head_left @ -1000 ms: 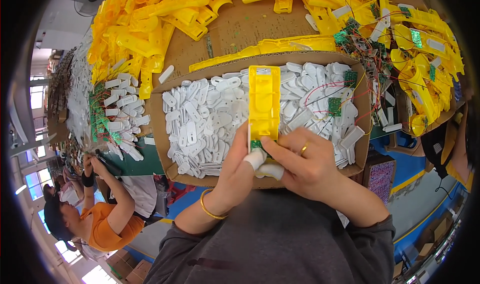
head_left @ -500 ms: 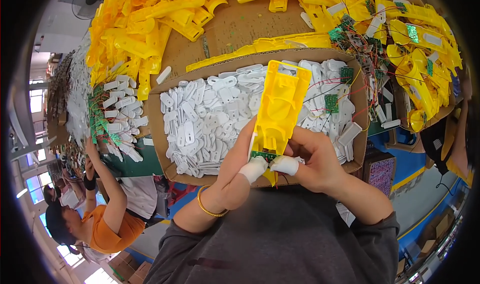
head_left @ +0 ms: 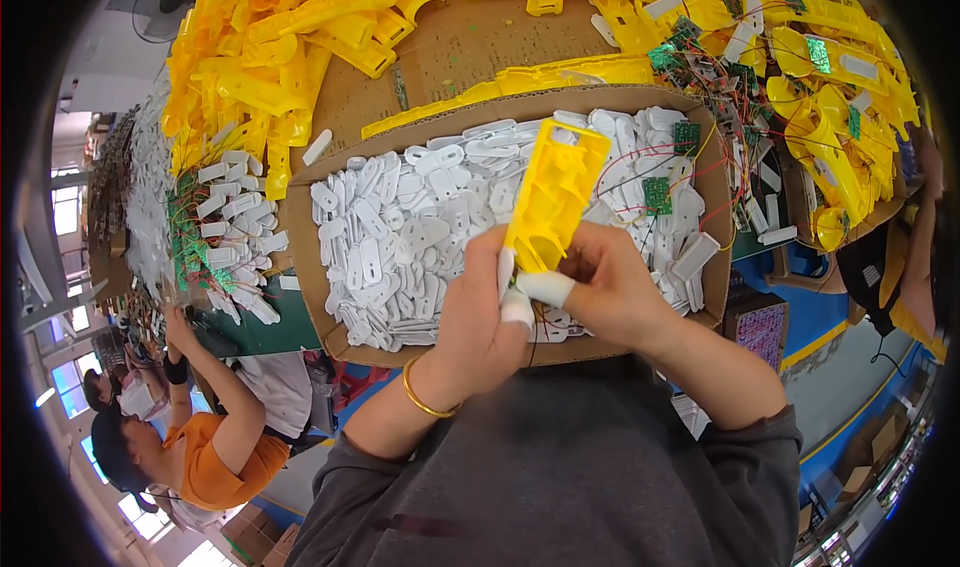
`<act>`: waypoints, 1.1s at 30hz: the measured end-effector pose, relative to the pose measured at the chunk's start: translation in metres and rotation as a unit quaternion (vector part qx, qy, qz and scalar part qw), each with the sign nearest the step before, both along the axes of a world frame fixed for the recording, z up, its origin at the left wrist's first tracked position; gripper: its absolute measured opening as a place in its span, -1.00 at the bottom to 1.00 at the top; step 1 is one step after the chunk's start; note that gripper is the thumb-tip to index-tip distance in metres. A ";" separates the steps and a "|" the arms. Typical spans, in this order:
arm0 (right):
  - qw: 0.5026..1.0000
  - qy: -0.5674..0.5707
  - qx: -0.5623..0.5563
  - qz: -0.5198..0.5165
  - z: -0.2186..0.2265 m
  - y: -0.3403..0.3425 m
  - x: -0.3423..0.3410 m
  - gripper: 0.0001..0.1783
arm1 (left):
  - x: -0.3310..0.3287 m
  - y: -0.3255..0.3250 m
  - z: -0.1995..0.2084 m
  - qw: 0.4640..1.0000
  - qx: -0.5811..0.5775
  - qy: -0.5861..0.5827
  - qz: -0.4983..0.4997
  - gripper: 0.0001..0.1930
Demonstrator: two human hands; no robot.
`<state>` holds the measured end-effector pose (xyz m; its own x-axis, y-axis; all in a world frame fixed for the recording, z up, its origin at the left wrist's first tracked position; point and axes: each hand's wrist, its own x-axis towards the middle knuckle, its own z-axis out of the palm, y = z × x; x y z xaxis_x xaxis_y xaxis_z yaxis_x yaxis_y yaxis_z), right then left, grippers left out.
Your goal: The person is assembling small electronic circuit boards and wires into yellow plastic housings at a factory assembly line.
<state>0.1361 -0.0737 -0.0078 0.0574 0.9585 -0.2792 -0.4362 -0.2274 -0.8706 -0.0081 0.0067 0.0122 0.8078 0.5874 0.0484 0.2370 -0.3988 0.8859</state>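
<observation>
A yellow plastic housing [head_left: 558, 192], long and hollow with ribs inside, is held tilted above the box of white pieces. My left hand [head_left: 478, 312] is closed round its lower left side, the thumb in a white finger cover. At its lower right end my right hand [head_left: 625, 287] is closed too, its white-covered thumb pressed close to the left thumb and its fingers curled beside the housing. Whatever lies between the thumbs is mostly hidden. Below them a thin dark wire hangs down.
A cardboard box [head_left: 308, 257] of white plastic pieces [head_left: 400, 232] stands before me, with a green circuit board [head_left: 656, 196] on top at right. Yellow housings [head_left: 250, 57] pile up behind; wired boards [head_left: 690, 57] lie at far right. A co-worker in orange [head_left: 225, 462] works at left.
The housing has tilted and come slightly lower, and my thumbs have drawn together at its lower end. The green board seen there before is now mostly covered. The co-worker's arms have shifted slightly.
</observation>
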 end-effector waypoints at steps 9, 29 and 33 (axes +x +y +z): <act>0.998 0.059 0.019 0.031 0.010 0.016 0.002 -0.63 | 0.001 0.006 0.010 0.926 -0.341 -0.153 0.045 -0.52; 0.990 0.099 0.095 -0.037 0.021 -0.001 0.001 -0.57 | 0.005 -0.002 0.015 0.942 -0.299 -0.149 -0.026 -0.44; 0.993 0.084 0.070 -0.035 0.017 -0.002 0.000 -0.57 | 0.005 0.001 0.014 0.938 -0.315 -0.143 -0.030 -0.42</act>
<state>0.1366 -0.0752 0.0096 0.0899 0.9840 -0.1538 -0.5878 -0.0723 -0.8058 -0.0030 0.0076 0.0262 0.8468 0.5268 -0.0731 -0.0527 0.2199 0.9741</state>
